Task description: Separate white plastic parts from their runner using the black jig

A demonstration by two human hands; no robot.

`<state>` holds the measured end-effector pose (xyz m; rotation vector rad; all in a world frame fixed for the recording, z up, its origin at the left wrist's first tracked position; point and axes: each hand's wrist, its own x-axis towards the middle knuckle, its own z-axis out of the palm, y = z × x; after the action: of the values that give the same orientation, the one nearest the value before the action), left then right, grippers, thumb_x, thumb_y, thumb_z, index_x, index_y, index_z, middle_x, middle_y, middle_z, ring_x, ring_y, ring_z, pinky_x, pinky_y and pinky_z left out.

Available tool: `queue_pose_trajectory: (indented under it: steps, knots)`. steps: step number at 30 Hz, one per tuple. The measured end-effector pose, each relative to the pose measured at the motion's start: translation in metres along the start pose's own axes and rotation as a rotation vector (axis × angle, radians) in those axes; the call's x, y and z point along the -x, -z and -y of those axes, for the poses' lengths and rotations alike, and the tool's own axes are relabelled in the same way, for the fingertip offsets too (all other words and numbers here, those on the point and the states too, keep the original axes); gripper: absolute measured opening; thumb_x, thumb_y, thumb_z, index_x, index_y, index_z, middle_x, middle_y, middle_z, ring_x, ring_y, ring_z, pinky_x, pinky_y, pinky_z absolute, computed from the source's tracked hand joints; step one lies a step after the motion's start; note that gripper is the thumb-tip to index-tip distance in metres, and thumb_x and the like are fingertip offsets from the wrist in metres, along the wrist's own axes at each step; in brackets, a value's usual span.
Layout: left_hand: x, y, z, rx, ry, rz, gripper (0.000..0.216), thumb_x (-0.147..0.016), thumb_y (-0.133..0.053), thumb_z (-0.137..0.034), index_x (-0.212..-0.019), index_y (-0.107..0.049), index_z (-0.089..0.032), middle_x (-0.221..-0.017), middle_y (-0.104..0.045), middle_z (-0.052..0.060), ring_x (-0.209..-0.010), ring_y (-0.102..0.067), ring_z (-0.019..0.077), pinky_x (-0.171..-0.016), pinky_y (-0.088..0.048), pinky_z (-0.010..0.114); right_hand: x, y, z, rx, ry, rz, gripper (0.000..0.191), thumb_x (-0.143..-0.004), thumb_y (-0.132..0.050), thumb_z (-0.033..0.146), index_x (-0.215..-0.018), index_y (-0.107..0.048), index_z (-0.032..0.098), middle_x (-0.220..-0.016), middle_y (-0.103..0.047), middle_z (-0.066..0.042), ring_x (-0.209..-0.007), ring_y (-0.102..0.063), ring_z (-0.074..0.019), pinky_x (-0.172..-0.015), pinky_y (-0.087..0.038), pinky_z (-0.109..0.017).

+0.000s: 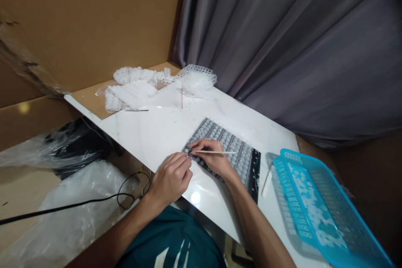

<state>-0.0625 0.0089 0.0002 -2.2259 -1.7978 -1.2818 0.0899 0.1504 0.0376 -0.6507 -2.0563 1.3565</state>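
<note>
A black sheet or board (255, 173) lies on the white table, bearing rows of small pale round pieces (230, 140). Over its near left corner is my right hand (213, 157), closed in a pinch around a thin white stick (230, 152) with its long end pointing right. Whether the stick is a brush, a tool or something else cannot be made out. My left hand (173, 177) is at the same corner, fingers curled and fingertips meeting those of my right hand. What it pinches, if anything, is too small to name.
A blue plastic basket (337, 176) with white pieces inside stands at the right, beside a thin metal tool (266, 178). White perforated pieces and bags (135, 92) lie at the back left, near another slim tool (137, 110). A black cable (78, 202) crosses the lower left.
</note>
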Motion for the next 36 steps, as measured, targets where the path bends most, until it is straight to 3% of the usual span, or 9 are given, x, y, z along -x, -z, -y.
queue_pose_trajectory:
  steps: [20, 27, 36]
  knots:
    - [0.000, 0.001, -0.004, 0.000, 0.013, -0.020, 0.020, -0.096, -0.054, -0.005, -0.102, -0.068, -0.018, -0.101, -0.074, 0.009, -0.113, -0.070, 0.0285, -0.102, -0.060, 0.050, -0.003, -0.005, 0.007, 0.258, 0.049, 0.099, 0.018, -0.094, -0.075, 0.015, -0.078, -0.074, 0.024, -0.103, -0.082, -0.004, -0.103, -0.074, -0.0244, -0.091, -0.055, -0.038]
    - [-0.001, 0.001, -0.005, 0.003, 0.030, -0.038, 0.020, -0.094, -0.056, -0.005, -0.100, -0.069, -0.019, -0.101, -0.075, 0.009, -0.111, -0.072, 0.0285, -0.101, -0.060, 0.050, -0.003, -0.004, 0.004, 0.283, 0.089, 0.105, 0.017, -0.096, -0.074, 0.019, -0.080, -0.074, 0.024, -0.103, -0.083, -0.005, -0.103, -0.075, -0.0256, -0.091, -0.056, -0.039]
    - [0.001, -0.002, -0.005, -0.014, 0.069, -0.086, 0.018, -0.090, -0.058, -0.006, -0.093, -0.068, -0.021, -0.101, -0.078, 0.009, -0.110, -0.075, 0.0283, -0.099, -0.062, 0.047, -0.005, -0.009, -0.006, 0.398, 0.103, 0.073, 0.021, -0.093, -0.069, 0.010, -0.086, -0.080, 0.026, -0.101, -0.083, -0.006, -0.096, -0.075, -0.0244, -0.086, -0.058, -0.036]
